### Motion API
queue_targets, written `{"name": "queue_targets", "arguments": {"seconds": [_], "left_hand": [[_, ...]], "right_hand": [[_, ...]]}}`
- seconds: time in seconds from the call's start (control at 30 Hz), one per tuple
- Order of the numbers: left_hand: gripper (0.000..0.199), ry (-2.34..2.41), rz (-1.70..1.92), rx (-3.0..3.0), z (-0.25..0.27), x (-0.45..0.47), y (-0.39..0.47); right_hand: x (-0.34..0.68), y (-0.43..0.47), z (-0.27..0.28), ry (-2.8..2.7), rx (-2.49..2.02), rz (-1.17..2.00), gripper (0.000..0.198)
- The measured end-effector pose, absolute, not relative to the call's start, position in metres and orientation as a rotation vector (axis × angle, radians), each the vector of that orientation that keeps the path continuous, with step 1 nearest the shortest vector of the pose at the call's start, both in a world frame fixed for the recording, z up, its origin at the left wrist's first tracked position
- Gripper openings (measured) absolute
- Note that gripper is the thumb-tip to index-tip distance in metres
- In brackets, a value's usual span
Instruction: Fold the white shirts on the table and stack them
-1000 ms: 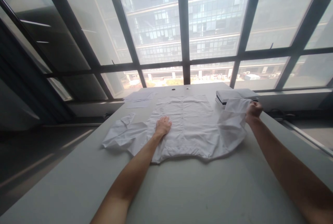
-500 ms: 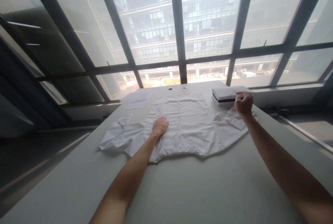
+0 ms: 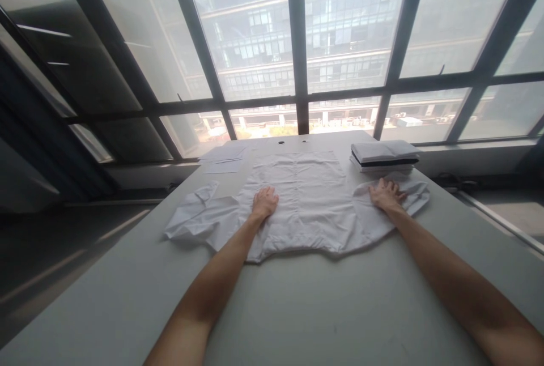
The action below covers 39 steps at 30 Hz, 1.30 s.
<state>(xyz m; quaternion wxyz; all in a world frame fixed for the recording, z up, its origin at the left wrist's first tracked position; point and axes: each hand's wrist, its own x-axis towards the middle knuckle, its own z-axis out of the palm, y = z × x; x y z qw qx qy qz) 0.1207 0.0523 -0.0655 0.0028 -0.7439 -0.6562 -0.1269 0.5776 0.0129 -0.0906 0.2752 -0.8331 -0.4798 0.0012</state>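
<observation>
A white shirt point(image 3: 323, 201) lies spread on the table point(image 3: 297, 309) beneath both hands, its middle seam point(image 3: 296, 196) running just right of the left hand point(image 3: 265, 202), straight away toward the window point(image 3: 344, 54). That hand lies flat, gripping nothing. The right hand point(image 3: 386, 193), fingers spread, presses one sleeve point(image 3: 417, 193), which points outward past it; the other sleeve point(image 3: 195, 220) stretches out left of the left hand. A folded stack point(image 3: 385, 152) sits just beyond the right hand.

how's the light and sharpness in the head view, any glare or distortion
Head view: windows bright and washed out, floor at left dark with pale streaks; shirt evenly lit but soft in detail; side window frames lean outward toward the top.
</observation>
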Motion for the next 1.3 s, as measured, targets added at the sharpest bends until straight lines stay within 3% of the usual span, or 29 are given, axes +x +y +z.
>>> {"name": "queue_targets", "arguments": {"seconds": [0.37,0.63,0.8,0.97,1.0,1.1,1.2,1.3], "left_hand": [[0.046,-2.119,-0.349,-2.307,-0.064,0.123,0.047],[0.043,-2.112,-0.345,-2.297,-0.054,0.126,0.040],[0.040,-1.990,-0.428,-2.282,-0.029,0.125,0.019],[0.027,-1.905,-0.309,-2.550,-0.012,0.109,-0.032],[0.026,-1.913,-0.293,-2.600,-0.011,0.104,-0.043],[0.027,-1.986,-0.322,-2.792,-0.011,0.093,-0.073],[0.047,-2.099,-0.531,-2.975,-0.012,0.086,-0.090],[0.069,-2.149,-1.040,-3.099,-0.012,0.085,-0.098]], "right_hand": [[0.568,0.003,-0.087,-1.276,-2.093,-0.159,0.057],[0.534,-0.012,-0.051,-1.561,-1.841,-0.335,0.027],[0.466,-0.042,-0.032,-1.858,-1.679,-0.116,0.024],[0.400,-0.083,-0.031,-2.100,-1.575,0.361,0.025],[0.392,-0.089,-0.033,-2.112,-1.534,0.444,0.028],[0.384,-0.098,-0.043,-2.062,-1.440,0.636,0.069],[0.385,-0.100,-0.049,-1.901,-1.360,0.853,0.068],[0.388,-0.105,-0.047,-1.705,-1.186,0.987,0.057]]}}
